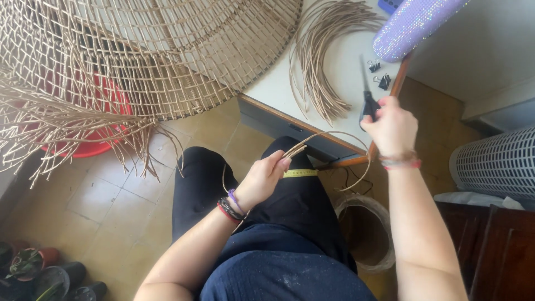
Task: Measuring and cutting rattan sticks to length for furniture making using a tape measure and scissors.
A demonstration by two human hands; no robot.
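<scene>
My left hand point(263, 178) pinches a few thin tan rattan strands point(329, 136) that curl in a loop over my lap. My right hand point(393, 125) is closed around the black handles of a pair of scissors point(366, 89), whose blades point away across the white table point(345, 61). A large open-weave rattan piece point(150, 56) with loose fringe ends hangs over the table's left edge. A yellow tape measure point(300, 173) lies across my thigh.
A bundle of curved rattan strands point(323, 50) lies on the table beside two black binder clips point(380, 74) and a sparkly purple roll point(412, 25). A red tub point(92, 142) sits on the tiled floor, potted plants point(33, 267) at lower left, a woven basket point(365, 228) under the table, a white perforated cylinder point(496, 161) at right.
</scene>
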